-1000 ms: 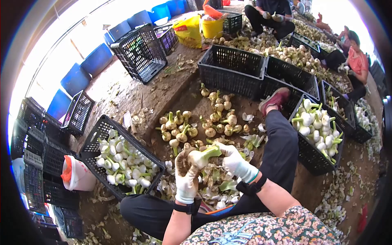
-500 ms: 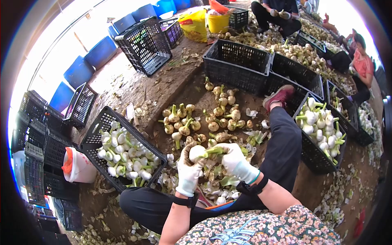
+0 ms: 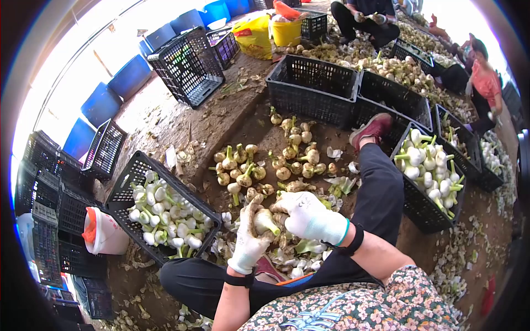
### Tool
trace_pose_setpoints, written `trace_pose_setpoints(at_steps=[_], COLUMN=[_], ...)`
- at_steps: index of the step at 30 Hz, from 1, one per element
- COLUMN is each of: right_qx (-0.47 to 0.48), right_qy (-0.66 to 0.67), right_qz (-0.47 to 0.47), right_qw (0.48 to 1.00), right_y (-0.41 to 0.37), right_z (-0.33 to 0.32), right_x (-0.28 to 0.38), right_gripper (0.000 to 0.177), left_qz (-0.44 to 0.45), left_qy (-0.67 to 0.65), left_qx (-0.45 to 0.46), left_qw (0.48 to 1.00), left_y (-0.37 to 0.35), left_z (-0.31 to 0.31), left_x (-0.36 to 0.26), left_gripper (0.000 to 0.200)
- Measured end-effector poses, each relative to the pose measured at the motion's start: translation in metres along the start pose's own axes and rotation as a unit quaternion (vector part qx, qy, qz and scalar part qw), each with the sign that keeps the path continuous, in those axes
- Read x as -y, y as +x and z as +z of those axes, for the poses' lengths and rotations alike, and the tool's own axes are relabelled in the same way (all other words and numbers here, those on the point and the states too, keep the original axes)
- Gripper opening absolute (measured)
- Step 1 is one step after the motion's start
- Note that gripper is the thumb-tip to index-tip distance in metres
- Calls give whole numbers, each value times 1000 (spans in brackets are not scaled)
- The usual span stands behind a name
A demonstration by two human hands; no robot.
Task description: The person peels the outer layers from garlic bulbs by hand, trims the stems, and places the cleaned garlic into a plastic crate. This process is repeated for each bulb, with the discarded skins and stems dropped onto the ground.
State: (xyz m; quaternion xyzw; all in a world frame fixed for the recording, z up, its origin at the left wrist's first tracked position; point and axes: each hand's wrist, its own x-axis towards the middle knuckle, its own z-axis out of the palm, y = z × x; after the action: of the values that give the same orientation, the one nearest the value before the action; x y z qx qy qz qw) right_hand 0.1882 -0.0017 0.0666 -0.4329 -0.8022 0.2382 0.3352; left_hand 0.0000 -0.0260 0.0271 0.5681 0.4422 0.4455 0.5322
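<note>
Garlic bulb (image 3: 266, 222): held in front of the body, above the ground; its pale stalk is pointed down and toward the right.
Left hand (image 3: 248, 236): gloved; the bulb is cupped between thumb and fingers, which are closed around its left side, with the white skin left showing in the gap.
Right hand (image 3: 302, 214): gloved; the fingers are curled in a narrow bend just beside the bulb's upper right; whether it is touched by them cannot be told.
Loose bulbs (image 3: 243, 180): scattered on the soil beyond both hands, brown-skinned, their stalks cut short.
Peelings (image 3: 295, 259): spread below the hands, between the legs.
Left crate (image 3: 128, 179): tilted, stocked with white bulbs (image 3: 174, 212), near the left knee.
Right crate (image 3: 428, 212): heaped with white, green-stalked bulbs (image 3: 425, 160), beyond the outstretched leg.
Co-worker (image 3: 367, 25): seated at the far edge, well apart.
</note>
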Motion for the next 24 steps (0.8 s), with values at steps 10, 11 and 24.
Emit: trace_pose_setpoints(at_steps=[10, 11, 24], right_qx=[-85, -84, -101], right_qy=[12, 12, -66], right_qz=[43, 41, 209], right_qw=[995, 996, 970], right_y=[14, 10, -9], right_z=[22, 29, 63], right_x=[-9, -10, -81], right_gripper=[14, 14, 19], left_qz=[-22, -36, -37], left_qy=[-219, -259, -405], left_qx=[-115, -151, -191], left_qw=[969, 953, 893], left_y=[-2, -1, 7], left_z=[5, 6, -18], left_x=[-17, -14, 16], left_gripper=[65, 63, 45])
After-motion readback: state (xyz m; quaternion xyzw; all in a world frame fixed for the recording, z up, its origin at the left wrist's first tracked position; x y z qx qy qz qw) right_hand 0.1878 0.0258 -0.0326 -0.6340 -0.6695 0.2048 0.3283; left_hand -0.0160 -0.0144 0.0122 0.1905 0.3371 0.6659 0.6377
